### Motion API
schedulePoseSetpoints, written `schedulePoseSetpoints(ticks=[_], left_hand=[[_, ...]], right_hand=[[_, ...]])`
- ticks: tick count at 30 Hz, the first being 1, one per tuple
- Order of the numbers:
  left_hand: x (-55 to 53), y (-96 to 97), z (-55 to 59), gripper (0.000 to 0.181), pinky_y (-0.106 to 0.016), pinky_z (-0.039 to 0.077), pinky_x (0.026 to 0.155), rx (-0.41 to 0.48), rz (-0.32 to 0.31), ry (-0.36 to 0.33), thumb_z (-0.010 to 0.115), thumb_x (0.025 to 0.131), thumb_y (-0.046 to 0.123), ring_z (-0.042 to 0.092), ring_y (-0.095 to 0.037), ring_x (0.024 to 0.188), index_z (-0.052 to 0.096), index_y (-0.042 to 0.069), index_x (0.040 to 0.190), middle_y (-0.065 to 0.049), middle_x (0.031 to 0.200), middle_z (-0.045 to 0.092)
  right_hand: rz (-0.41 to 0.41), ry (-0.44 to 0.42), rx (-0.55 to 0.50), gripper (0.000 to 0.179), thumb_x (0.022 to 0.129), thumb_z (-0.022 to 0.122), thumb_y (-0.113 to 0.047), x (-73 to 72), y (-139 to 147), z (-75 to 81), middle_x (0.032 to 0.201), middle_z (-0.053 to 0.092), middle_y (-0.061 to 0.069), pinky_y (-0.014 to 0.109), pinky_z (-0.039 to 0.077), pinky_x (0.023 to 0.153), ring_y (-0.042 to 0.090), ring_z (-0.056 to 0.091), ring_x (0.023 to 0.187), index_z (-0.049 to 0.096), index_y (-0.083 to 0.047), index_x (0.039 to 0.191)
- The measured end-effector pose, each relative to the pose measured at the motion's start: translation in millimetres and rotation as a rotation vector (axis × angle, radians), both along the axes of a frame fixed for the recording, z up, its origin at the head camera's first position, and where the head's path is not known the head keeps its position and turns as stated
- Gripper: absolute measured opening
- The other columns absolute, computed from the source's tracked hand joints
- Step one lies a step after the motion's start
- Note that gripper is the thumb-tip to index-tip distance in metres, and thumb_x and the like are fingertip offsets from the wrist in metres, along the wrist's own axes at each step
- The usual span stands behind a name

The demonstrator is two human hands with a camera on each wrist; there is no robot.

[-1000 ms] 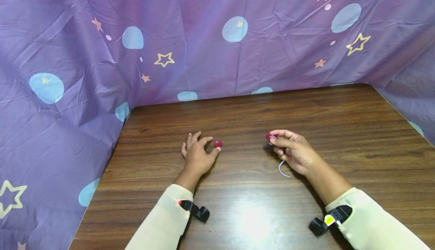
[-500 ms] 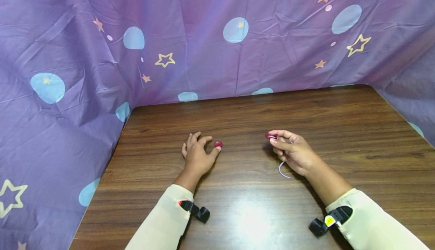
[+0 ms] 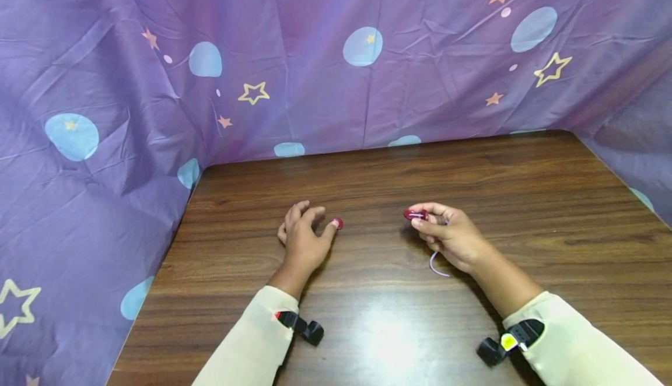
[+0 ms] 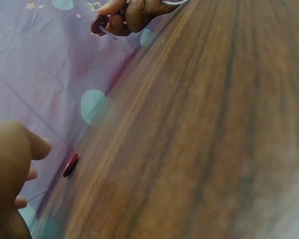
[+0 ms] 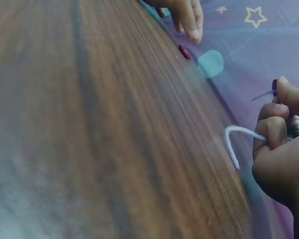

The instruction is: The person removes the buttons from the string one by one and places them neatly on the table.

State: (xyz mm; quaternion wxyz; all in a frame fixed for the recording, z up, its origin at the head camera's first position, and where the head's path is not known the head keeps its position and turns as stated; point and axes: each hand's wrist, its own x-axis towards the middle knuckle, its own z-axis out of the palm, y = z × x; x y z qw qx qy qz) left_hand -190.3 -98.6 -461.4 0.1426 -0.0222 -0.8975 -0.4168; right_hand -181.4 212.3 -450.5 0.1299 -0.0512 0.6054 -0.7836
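While inside the tabletop's edges (image 3: 388,151), both hands (image 3: 305,240) (image 3: 452,235) well apart.

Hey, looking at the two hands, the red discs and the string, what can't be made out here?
- Head view: part of the loose red disc, covered by the left hand.
- Right wrist view: how the string runs inside the right hand, which hides it.
- Right wrist view: the face of the held red disc, turned edge-on.
- Left wrist view: the rest of the left hand, cut off by the left edge.
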Motion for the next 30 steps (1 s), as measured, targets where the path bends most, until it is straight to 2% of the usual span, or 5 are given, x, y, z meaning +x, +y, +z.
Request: schedulePoseSetpoints(ticks=[11,17,20,26,30], left_hand=[[4.0,7.2,0.7,0.04,-0.059,0.044,0.103,0.043,-0.093,0.276,0.091,0.087,0.017,0.061,-0.039,0.116,0.079,0.005,0.123,-0.018,0.12,0.068],[5.4,7.9,3.7,0.053,-0.031,0.055,0.083,0.124,-0.246,0.26,0.093,0.086,0.012,0.066,-0.029,0.087,0.075,0.002,0.135,-0.018,0.096,0.068],[6.4,9.1,4.5,0.054,-0.021,0.049,0.066,0.184,-0.337,0.269,0.093,0.086,0.009,0.056,-0.019,0.071,0.074,-0.001,0.136,-0.014,0.081,0.063],[10.3,14.3,5.5,0.049,-0.017,0.035,0.057,0.303,-0.48,0.275,0.09,0.087,0.002,0.035,-0.002,0.06,0.074,-0.004,0.133,-0.007,0.063,0.044],[13.9,17.7,6.5,0.048,-0.018,0.033,0.057,0.337,-0.507,0.231,0.088,0.088,0.001,0.032,0.001,0.06,0.074,-0.005,0.134,0.001,0.064,0.038]], right_hand=[[-0.028,0.013,0.067,0.027,0.101,0.071,0.003,6.5,-6,8.1,0.072,0.055,-0.015,0.013,0.039,0.051,0.001,0.05,0.062,0.077,-0.023,0.111],[-0.033,0.043,0.057,0.03,0.101,0.071,0.004,8.1,-9,8.0,0.074,0.059,-0.014,0.014,0.041,0.052,0.001,0.051,0.062,0.078,-0.024,0.11],[-0.031,0.054,0.048,0.032,0.101,0.07,0.006,8.8,-10,7.5,0.075,0.061,-0.013,0.014,0.04,0.052,0.001,0.05,0.062,0.078,-0.024,0.11],[-0.039,0.069,0.097,0.033,0.1,0.071,0.006,10.6,-14,10.0,0.072,0.057,-0.013,0.016,0.036,0.051,0.001,0.046,0.058,0.077,-0.025,0.111],[-0.064,0.06,0.166,0.031,0.098,0.075,0.003,12.3,-16,12.6,0.072,0.059,-0.013,0.016,0.037,0.05,0.001,0.045,0.057,0.077,-0.026,0.109]])
